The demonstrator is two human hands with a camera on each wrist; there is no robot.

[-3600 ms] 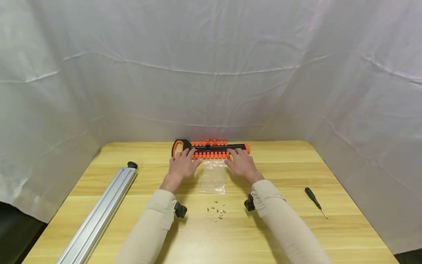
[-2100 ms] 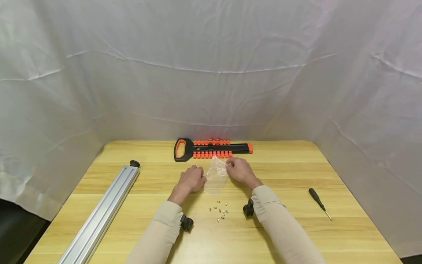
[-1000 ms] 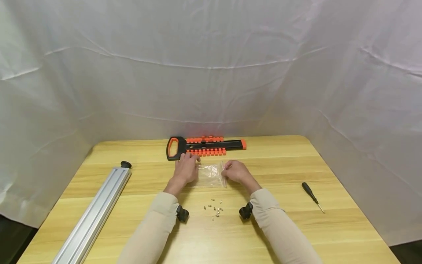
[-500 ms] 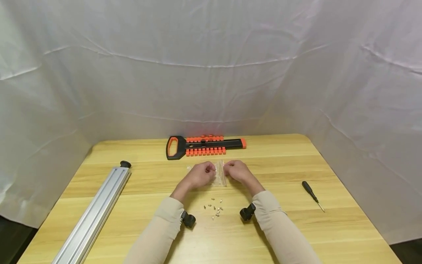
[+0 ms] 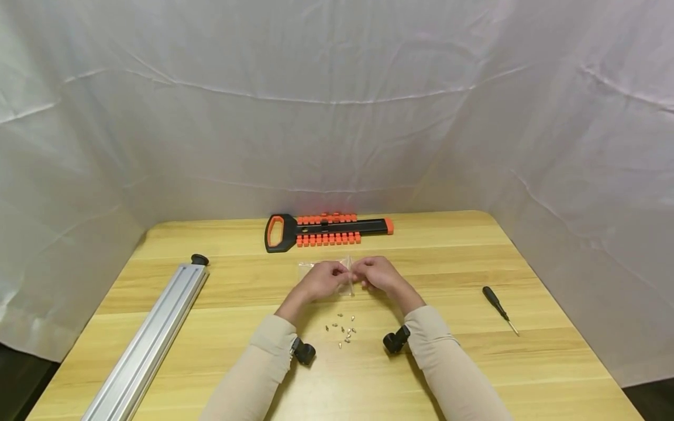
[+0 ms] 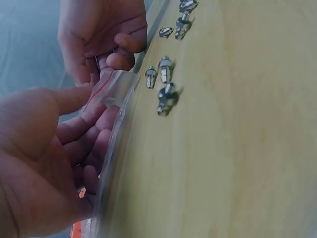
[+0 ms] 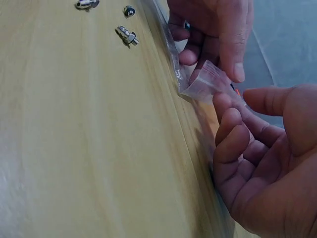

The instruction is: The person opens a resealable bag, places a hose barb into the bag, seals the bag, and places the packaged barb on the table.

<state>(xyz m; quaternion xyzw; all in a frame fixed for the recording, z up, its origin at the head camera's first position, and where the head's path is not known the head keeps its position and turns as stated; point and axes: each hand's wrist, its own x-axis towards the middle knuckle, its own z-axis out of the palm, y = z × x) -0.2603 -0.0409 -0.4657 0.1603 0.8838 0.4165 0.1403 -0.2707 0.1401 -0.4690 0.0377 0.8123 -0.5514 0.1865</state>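
Note:
A clear zip bag (image 5: pixel 307 268) with a red line along its seal lies sideways between the hands, near the middle of the table. My left hand (image 5: pixel 321 281) pinches the bag near its mouth, thumb above and fingers beneath. My right hand (image 5: pixel 380 273) pinches the lip at the bag's right end, fingertips close to the left ones. Much of the bag is hidden under the left hand. Several small metal fittings (image 5: pixel 348 334) with hex collars, like grease nipples, are scattered on the wood nearer me. The left wrist view shows some fittings (image 6: pixel 166 68) close beside the bag.
A black and orange tool (image 5: pixel 281 233) with a loop handle and toothed orange strips lies at the table's back. On the left is a long aluminium profile (image 5: pixel 152 336) with a black knob (image 5: pixel 199 259). A black-handled screwdriver (image 5: pixel 492 298) lies right. Grey-white cloth (image 5: pixel 337 117) surrounds the table.
From flat hands at the orange tool, both hands came to the bag and turned its mouth rightward. The left hand then slid right to the mouth, and the fingertips now meet there.

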